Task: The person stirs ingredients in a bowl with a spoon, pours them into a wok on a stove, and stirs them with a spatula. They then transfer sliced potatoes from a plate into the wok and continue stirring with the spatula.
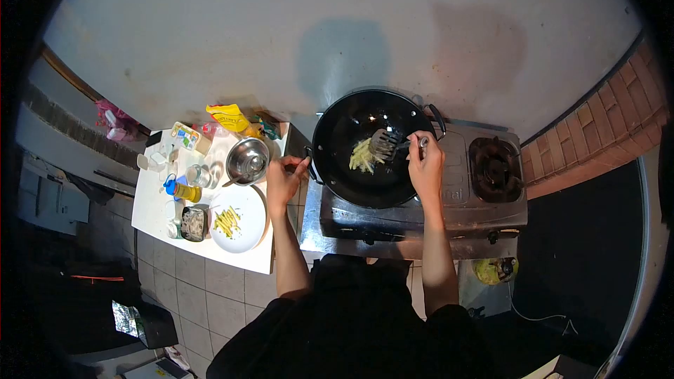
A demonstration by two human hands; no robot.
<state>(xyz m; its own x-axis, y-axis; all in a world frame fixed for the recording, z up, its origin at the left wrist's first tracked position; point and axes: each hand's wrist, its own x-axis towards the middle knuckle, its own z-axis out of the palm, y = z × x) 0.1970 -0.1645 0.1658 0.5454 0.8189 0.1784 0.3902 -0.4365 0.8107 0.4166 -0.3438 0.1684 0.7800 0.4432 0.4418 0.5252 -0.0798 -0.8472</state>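
A black two-handled wok (372, 193) sits on the left burner of the stove. Pale yellow strips of food (362, 158) lie in a small heap on its bottom. My right hand (426, 165) is closed around the handle of a slotted spatula (382, 143), whose dark head rests against the right side of the heap. At the wok's left side, my left hand (284, 179) has its fingertips closed on the left handle. The right handle (437, 119) is free, beyond my right hand.
Left of the stove, a white table (151, 200) carries a steel bowl (248, 161), a white plate (242, 238) with more yellow strips, a yellow bottle with blue cap (184, 191), a yellow bag (228, 118) and several containers. A second burner (496, 170) is at right.
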